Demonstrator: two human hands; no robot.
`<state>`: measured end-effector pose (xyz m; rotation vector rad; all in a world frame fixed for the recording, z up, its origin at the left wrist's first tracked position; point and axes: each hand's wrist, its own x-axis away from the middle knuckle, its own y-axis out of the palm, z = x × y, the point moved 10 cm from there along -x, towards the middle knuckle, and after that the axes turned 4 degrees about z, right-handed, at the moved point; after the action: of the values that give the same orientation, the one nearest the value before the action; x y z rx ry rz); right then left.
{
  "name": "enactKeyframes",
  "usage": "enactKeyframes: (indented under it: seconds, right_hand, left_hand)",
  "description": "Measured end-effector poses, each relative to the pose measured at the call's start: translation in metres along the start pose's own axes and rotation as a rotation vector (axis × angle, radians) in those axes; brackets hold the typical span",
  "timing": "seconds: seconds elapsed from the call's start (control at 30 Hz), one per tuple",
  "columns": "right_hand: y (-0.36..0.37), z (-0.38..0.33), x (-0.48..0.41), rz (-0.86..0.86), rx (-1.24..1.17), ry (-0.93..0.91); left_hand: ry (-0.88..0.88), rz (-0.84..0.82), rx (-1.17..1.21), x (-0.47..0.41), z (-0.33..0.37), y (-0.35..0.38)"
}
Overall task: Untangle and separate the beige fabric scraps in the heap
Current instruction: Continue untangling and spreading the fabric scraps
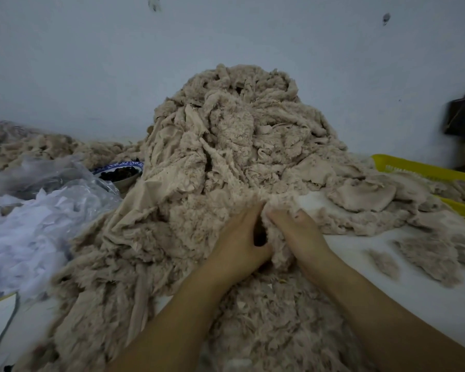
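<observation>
A heap (239, 146) of beige fleecy scraps stood against the wall (91, 63) in the middle of a white table (373, 267), its foot spilling toward the camera. On that near slope a person's two hands met on one scrap (278, 245). The left hand (239, 245) was curled into the fabric, fingers bent round a fold. The right hand (298, 234) pinched the same piece just beside it, thumb on top and fingertips sunk in the nap. The left arm (172, 326) and right arm (381, 312) slanted in from the lower edge, wrists close and knuckles almost touching — a pose that looked ready for pulling the hands apart.

The scrap's far end was lost among other pieces, so how deep it ran could not be told. The likely trouble lay there: a hard tug on a piece caught higher up might drag several scraps out together or bring the steep slope sliding down. The fleece, frayed at its edges, might also tear or shed instead of coming free.

Loose scraps (430, 253) lay flat on the table to the right, near a yellow basket (424, 167) partly buried by the heap. To the left sat crumpled plastic (38, 183) and, just beside the heap's edge, a bowl (121, 174) of something dark — close enough that sliding fabric might reach it. A dark bag (462, 116) hung at far right.
</observation>
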<state>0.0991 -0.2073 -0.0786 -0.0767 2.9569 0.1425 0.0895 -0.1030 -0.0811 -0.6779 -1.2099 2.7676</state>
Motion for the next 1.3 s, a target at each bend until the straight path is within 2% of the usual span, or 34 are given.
enactKeyframes:
  seconds: [0.1,0.17,0.23,0.3,0.4,0.47,0.5,0.57,0.63,0.7,0.77,0.8,0.87,0.9,0.97,1.0,1.07,1.13,1.23,1.3]
  right_hand:
    - [0.010,-0.013,0.009,-0.045,0.064,-0.017]
    - [0.015,-0.019,0.014,-0.048,0.082,-0.021]
    - [0.017,-0.021,0.015,-0.041,0.105,-0.032]
    - [0.017,-0.020,0.017,-0.031,0.113,-0.034]
    - [-0.001,-0.015,0.014,0.079,0.098,-0.005]
    - [-0.026,-0.009,0.006,0.240,0.046,0.050]
    - [-0.040,-0.006,0.004,0.328,-0.002,0.084]
    - [-0.067,0.002,0.001,0.489,-0.121,0.124]
    - [-0.088,0.009,0.000,0.616,-0.217,0.142]
    - [-0.098,0.016,0.001,0.682,-0.246,0.176]
    - [-0.092,0.016,0.001,0.652,-0.174,0.180]
    - [-0.085,0.012,-0.003,0.593,-0.122,0.137]
    - [-0.066,0.005,-0.007,0.453,-0.021,0.069]
    - [-0.056,0.001,-0.006,0.384,0.055,0.030]
    - [-0.038,-0.015,-0.003,0.268,0.212,-0.133]
    - [-0.030,-0.025,-0.001,0.233,0.291,-0.237]
    - [-0.012,-0.041,0.005,0.152,0.480,-0.412]
    - [0.012,-0.042,0.010,0.033,0.700,-0.519]
    - [0.025,-0.040,0.016,-0.014,0.977,-0.597]
    - [0.032,-0.040,0.021,-0.068,1.032,-0.662]
  left_hand:
    - [0.003,0.057,0.000,-0.001,-0.002,-0.008]
    - [-0.013,0.117,0.114,-0.001,0.000,-0.014]
    - [-0.131,0.149,0.218,-0.002,-0.011,-0.016]
    - [-0.263,0.182,0.206,-0.001,-0.025,-0.018]
    - [-0.307,0.290,0.022,-0.001,-0.032,-0.032]
    - [-0.361,0.439,0.021,0.003,-0.043,-0.053]
    - [-0.450,0.546,0.142,0.009,-0.059,-0.064]
    - [-0.699,0.758,0.560,0.029,-0.100,-0.074]
    - [-0.888,0.844,0.942,0.044,-0.128,-0.065]
    - [-0.927,0.871,1.037,0.048,-0.135,-0.064]
    - [-0.836,0.909,0.875,0.045,-0.123,-0.076]
    - [-0.740,0.879,0.648,0.041,-0.107,-0.085]
    - [-0.416,0.844,0.169,0.031,-0.054,-0.103]
    - [-0.240,0.833,0.076,0.027,-0.029,-0.104]
    - [-0.010,0.721,0.150,0.022,0.007,-0.093]
    - [0.013,0.584,0.241,0.016,0.016,-0.079]
    - [-0.066,0.261,0.327,0.009,0.020,-0.042]
    - [-0.206,0.093,0.451,0.010,0.007,-0.016]
    - [-0.404,0.103,0.921,0.007,-0.015,-0.007]
    - [-0.523,0.142,1.195,0.007,-0.026,-0.006]
